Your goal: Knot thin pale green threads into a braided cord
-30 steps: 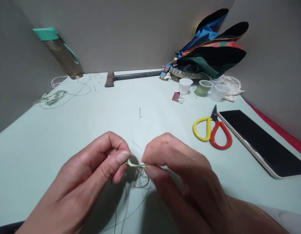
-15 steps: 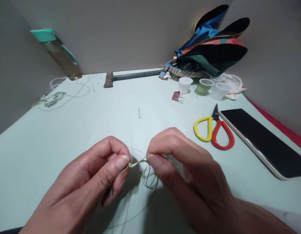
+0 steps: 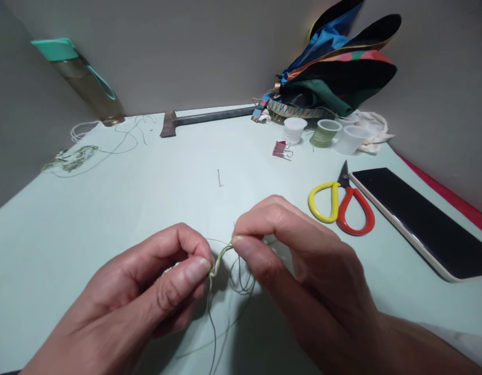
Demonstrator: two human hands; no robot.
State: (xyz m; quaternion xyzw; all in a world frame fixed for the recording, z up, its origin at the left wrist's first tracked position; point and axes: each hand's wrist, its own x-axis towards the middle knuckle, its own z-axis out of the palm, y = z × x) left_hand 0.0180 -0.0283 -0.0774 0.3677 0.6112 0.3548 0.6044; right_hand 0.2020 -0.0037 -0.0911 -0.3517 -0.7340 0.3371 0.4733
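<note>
- Pale green tabletop point(image 3: 119, 203), grey walls point(image 3: 186, 52) behind, and it's all happening low and centre!
- Left hand point(image 3: 143, 297): thumb and forefinger pinch the green cord point(image 3: 221, 258), which emerges right at their tips.
- Right hand point(image 3: 307, 260): thumb and forefinger pinching its higher end.
- Between them, cord bends upward; thin loops point(image 3: 241, 284) dangle below the right thumb.

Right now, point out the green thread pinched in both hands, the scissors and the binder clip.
Green thread point(image 3: 221, 254), head view: the bunched strands, midway along the pinched stretch.
Scissors point(image 3: 346, 198), head view: the red handle, near the pivot.
Binder clip point(image 3: 279, 149), head view: its maroon body.
</note>
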